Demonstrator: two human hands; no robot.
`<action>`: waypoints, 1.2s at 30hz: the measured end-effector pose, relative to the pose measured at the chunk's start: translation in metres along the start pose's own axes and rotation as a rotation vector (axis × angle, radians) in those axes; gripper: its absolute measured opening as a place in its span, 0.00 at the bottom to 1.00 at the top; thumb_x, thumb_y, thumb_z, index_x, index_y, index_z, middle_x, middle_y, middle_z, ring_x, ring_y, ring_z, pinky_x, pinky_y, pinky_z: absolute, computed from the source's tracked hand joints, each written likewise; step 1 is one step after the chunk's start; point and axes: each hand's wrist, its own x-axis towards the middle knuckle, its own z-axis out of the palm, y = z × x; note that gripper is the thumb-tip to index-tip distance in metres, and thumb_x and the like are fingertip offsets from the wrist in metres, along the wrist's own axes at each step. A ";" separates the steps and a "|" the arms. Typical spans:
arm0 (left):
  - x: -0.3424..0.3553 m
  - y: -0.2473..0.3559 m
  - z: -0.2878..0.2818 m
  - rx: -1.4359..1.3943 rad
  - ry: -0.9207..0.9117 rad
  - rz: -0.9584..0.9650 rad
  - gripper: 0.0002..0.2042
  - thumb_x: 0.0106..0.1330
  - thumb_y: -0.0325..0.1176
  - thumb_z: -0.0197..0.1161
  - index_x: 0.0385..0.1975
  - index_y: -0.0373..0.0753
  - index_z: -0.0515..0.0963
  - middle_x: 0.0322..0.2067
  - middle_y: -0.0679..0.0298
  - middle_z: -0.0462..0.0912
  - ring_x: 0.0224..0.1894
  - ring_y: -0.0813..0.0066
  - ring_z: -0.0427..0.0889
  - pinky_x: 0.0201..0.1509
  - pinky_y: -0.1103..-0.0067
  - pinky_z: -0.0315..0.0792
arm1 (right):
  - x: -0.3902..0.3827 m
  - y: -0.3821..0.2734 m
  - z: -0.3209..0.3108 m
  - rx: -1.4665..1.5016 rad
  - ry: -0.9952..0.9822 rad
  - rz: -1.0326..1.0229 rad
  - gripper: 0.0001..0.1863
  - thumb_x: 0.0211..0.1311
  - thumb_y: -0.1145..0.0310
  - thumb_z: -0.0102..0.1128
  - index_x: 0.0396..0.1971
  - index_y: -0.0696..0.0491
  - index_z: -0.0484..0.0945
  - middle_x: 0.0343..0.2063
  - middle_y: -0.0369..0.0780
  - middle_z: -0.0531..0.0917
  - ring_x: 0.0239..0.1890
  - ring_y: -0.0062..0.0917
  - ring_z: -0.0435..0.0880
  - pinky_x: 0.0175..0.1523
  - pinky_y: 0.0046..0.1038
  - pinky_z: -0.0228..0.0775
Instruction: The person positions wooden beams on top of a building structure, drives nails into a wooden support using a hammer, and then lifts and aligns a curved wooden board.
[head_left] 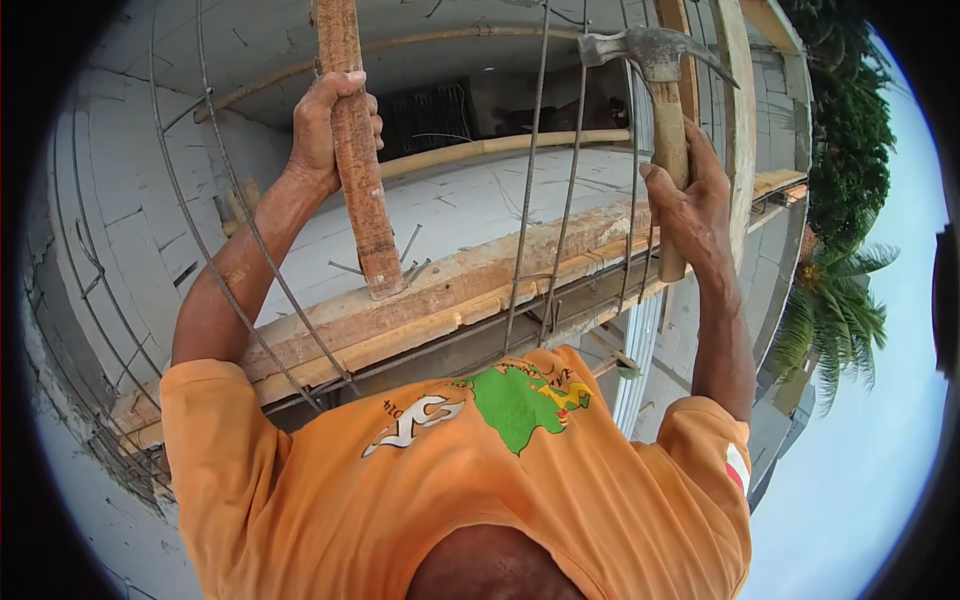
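A rough wooden strip (362,200) meets a long timber beam (490,280), its near end at the beam's face and its length running beyond it. The left hand (318,135) is closed around the strip, well apart from the beam. Several nails (418,270) project about the strip's foot, at the beam; whether they are driven in or loose cannot be told. The right hand (695,205) grips a claw hammer (668,130) by its handle, whose butt lies near the right part of the beam; the head is held beyond it, claw to the right. Thin steel rods (526,190) cross the beam and stand between strip and hammer; others, left along the beam, pass across the left forearm. A wooden post (740,120) rises at the beam's right, just beside the right hand. Beyond the beam lie a curved pole (510,145) and a dark recess (430,115); left of it is a grey block wall (130,170). Green foliage (840,120) and a palm (835,310) lie farthest right of the beam.
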 end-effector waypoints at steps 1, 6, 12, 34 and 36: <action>-0.002 0.000 -0.002 0.003 -0.001 0.003 0.19 0.60 0.45 0.67 0.42 0.40 0.70 0.28 0.63 0.76 0.24 0.75 0.80 0.25 0.74 0.78 | -0.007 0.013 -0.008 0.162 0.063 0.207 0.27 0.61 0.72 0.60 0.61 0.60 0.70 0.29 0.42 0.82 0.23 0.24 0.81 0.27 0.28 0.77; -0.002 -0.003 -0.013 0.049 -0.095 -0.006 0.23 0.62 0.50 0.66 0.44 0.37 0.70 0.30 0.62 0.78 0.27 0.74 0.83 0.29 0.73 0.82 | -0.047 0.114 -0.041 0.472 0.210 0.607 0.12 0.65 0.72 0.56 0.46 0.60 0.74 0.30 0.40 0.79 0.21 0.16 0.76 0.20 0.20 0.70; 0.001 0.010 -0.019 0.180 -0.224 0.008 0.33 0.64 0.60 0.65 0.53 0.34 0.69 0.36 0.60 0.80 0.38 0.70 0.86 0.41 0.69 0.87 | -0.063 0.197 -0.036 0.957 0.311 0.727 0.06 0.66 0.72 0.56 0.37 0.58 0.75 0.27 0.39 0.77 0.20 0.19 0.76 0.19 0.20 0.71; -0.018 0.017 -0.018 0.242 -0.265 -0.037 0.35 0.66 0.62 0.62 0.57 0.34 0.67 0.42 0.51 0.83 0.46 0.63 0.87 0.47 0.64 0.85 | 0.023 0.037 0.077 0.236 0.082 0.282 0.47 0.64 0.42 0.66 0.61 0.74 0.67 0.35 0.52 0.82 0.32 0.33 0.85 0.35 0.34 0.78; -0.020 0.027 -0.020 0.219 -0.251 -0.026 0.32 0.68 0.59 0.63 0.55 0.34 0.69 0.41 0.51 0.84 0.45 0.64 0.88 0.46 0.66 0.86 | 0.039 0.006 0.092 0.813 -0.138 0.447 0.45 0.67 0.41 0.62 0.63 0.70 0.65 0.39 0.54 0.83 0.44 0.35 0.88 0.41 0.34 0.87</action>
